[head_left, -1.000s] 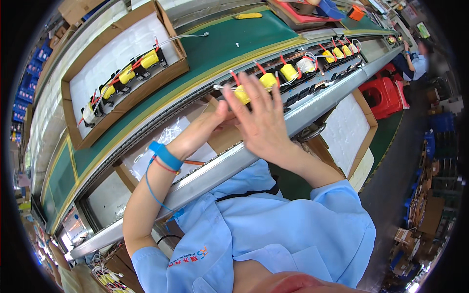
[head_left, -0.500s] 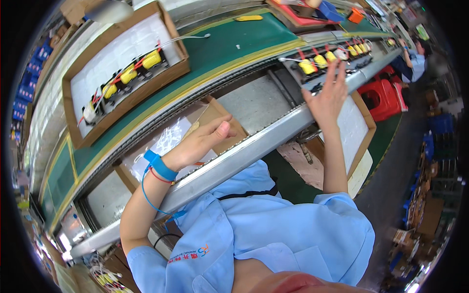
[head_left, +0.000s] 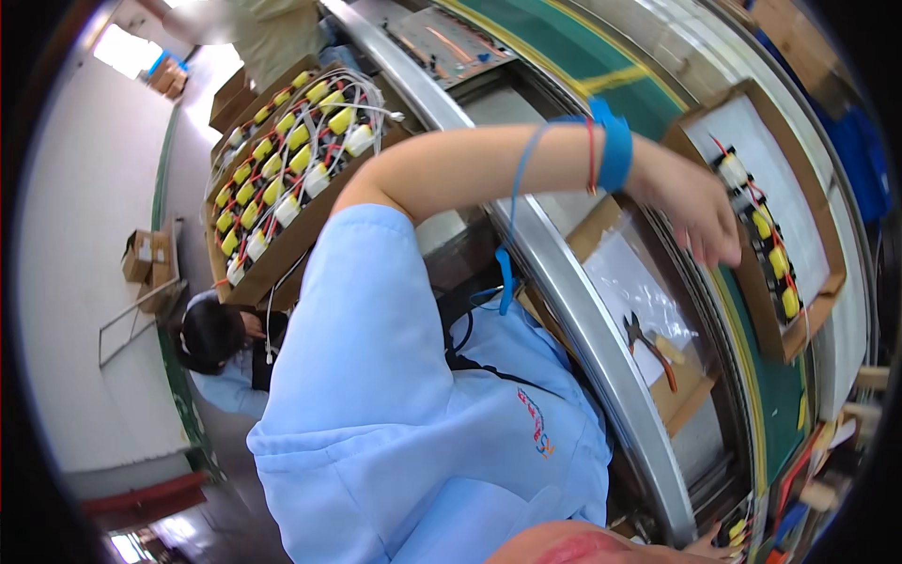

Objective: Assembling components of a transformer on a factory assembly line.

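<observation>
My left hand [head_left: 693, 214], a blue strap on its wrist, hangs over the line beside a shallow carton [head_left: 700, 127]. Its fingers droop loosely, a little apart and slightly smeared, with nothing seen in them. Inside that carton lies a circuit-board strip [head_left: 769, 240] with yellow and white wound blocks, red wires and black parts. At the lower rim a small part of my right hand [head_left: 711, 545] shows, close to another assembly with yellow blocks [head_left: 738, 532]. Its fingers are mostly cut off from sight.
A carton [head_left: 282, 277] packed with several yellow-block assemblies and white cables stands left of the metal rail [head_left: 601, 352]. Orange-handled pliers [head_left: 651, 350] lie in a carton between the rails. A plate with copper-coloured strips [head_left: 446, 42] sits farther up. Another person [head_left: 221, 343] is at the left.
The view has swung left, bringing the packed carton and another person into sight. My left hand now hangs near the shallow carton. My right hand has slipped to the lower rim.
</observation>
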A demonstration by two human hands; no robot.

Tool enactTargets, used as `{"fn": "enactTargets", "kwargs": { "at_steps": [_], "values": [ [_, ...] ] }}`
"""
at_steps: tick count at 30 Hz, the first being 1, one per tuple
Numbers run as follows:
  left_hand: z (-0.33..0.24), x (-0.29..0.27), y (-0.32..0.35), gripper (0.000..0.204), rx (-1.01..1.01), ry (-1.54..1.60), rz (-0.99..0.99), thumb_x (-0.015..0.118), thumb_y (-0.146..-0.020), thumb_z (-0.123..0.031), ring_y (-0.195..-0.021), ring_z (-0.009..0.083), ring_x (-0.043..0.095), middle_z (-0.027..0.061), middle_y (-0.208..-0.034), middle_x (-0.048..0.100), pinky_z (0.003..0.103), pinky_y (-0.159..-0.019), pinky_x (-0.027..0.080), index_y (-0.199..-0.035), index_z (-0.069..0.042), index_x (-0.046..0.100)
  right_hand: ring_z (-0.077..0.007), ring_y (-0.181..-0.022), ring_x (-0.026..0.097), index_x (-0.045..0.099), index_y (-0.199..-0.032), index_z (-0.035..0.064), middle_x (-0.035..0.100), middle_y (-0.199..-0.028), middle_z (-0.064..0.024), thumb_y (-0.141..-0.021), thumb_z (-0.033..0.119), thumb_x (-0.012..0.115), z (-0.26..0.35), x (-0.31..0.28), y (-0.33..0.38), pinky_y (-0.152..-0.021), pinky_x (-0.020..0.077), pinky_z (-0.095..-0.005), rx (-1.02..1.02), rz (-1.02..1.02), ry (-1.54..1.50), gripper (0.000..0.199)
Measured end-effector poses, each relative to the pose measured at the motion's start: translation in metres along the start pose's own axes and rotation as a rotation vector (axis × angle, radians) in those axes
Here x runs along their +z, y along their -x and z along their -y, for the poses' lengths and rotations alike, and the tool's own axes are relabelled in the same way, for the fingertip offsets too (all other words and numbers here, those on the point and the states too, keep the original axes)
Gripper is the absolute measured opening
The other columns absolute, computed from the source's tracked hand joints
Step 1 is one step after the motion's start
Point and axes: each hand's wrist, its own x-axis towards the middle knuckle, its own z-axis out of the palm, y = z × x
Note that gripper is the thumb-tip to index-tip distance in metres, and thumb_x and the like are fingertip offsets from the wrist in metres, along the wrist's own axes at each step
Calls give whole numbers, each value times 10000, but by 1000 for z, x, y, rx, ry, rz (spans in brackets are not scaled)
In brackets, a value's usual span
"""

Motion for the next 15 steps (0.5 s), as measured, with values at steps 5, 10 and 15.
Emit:
{"fn": "enactTargets", "kwargs": {
  "at_steps": [5,10,15],
  "values": [
    [12,-130,83,551,-80,-664,-596,575,-918,-466,-1161,262,578,184,-1214,625,385,-978,461,-1276,-48,587,-448,-1182,460,455,-1365,43,484,-1329,-225,-721,490,749,81,-13,-71,-995,346,-569,37,244,-68,838],
    [90,-288,222,456,-625,-1028,-1080,607,-829,-408,-886,379,663,239,-911,685,431,-798,517,-939,24,704,-374,-1350,354,360,-1463,86,349,-1480,-206,-929,418,577,138,17,-118,-1095,315,-464,-191,170,-434,666],
    [167,-346,241,537,-682,-1168,-989,465,-930,-439,-1172,419,535,285,-1224,578,443,-1024,406,-1219,-6,596,-347,-1400,286,363,-1473,134,309,-1510,-188,-938,213,564,190,20,-145,-1140,229,-444,-236,226,-514,577]
  ]
}}
